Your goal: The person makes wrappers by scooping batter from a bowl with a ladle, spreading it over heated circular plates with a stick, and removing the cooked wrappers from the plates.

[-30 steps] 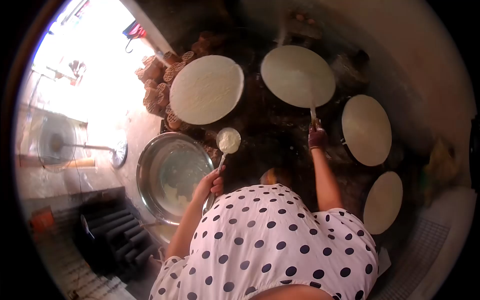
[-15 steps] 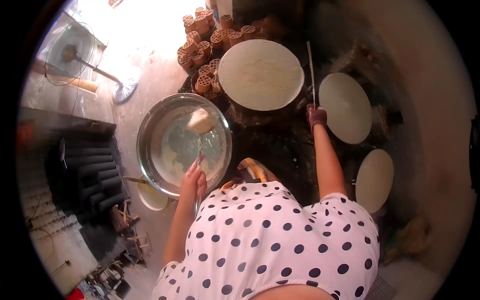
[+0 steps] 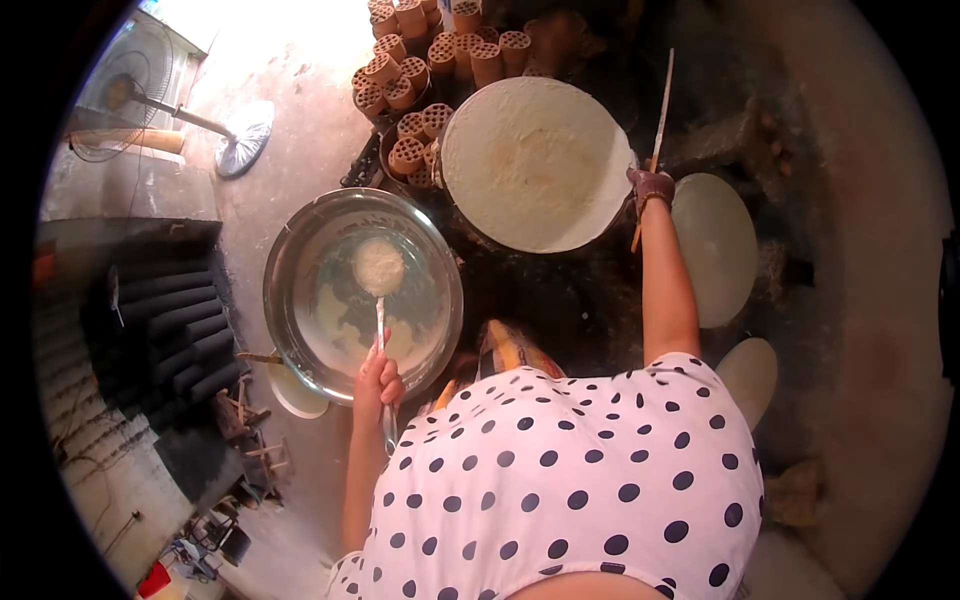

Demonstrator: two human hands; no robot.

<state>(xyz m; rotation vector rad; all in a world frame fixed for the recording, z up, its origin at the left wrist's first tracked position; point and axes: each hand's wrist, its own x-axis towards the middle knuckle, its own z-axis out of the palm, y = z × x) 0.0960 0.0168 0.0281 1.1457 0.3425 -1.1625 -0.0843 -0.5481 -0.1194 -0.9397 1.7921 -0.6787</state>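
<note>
My left hand (image 3: 378, 382) is wrapped round the handle of a ladle (image 3: 380, 268), whose round head is coated in a whitish substance. The ladle head is over a wide metal basin (image 3: 288, 238) with pale liquid in its bottom. My right hand (image 3: 651, 187), in a dark reddish glove, grips a long thin stick (image 3: 664, 105). It is at the right edge of a large round cream-coloured surface (image 3: 535, 165), and its fingertips seem to touch that edge. Faint yellowish patches show near the middle of the surface.
Perforated clay-coloured cylinders (image 3: 465, 55) are stacked behind the round surface. Pale discs (image 3: 715, 250) lie at the right, partly behind my arm. A standing fan (image 3: 120, 92) is at the upper left. Dark ridged material (image 3: 175, 315) lies at the left. A pale round container (image 3: 297, 392) sits under the basin's edge.
My right hand has moved up to the round surface's edge, and the stick now sticks out below it too. The ladle head has shifted slightly left and down over the basin. The view has shifted a little.
</note>
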